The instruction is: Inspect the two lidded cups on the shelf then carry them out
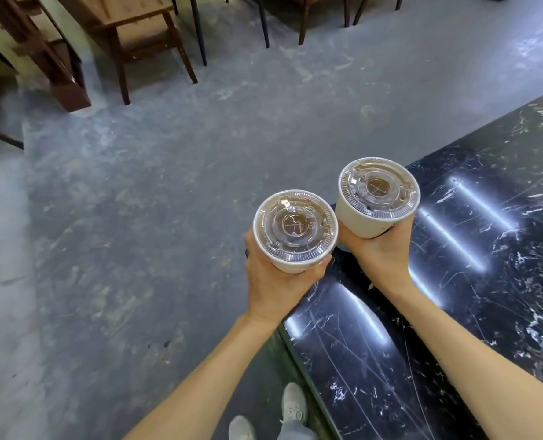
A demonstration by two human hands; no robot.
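Observation:
I hold two white paper cups with clear plastic lids, one in each hand, both upright in front of me. The left cup [295, 228] sits in my left hand [274, 281], which wraps it from below, out over the floor. The right cup [378, 193] is a little farther away and higher, gripped from underneath by my right hand [379, 252] above the edge of the counter. Brown liquid shows through both lids. The two cups nearly touch side by side.
A black marble counter [486, 281] runs along my right side, its corner just under the cups. Grey concrete floor [136, 217] lies to the left and ahead. Wooden chairs and table legs [130, 42] stand at the far end. My shoes [292, 404] show below.

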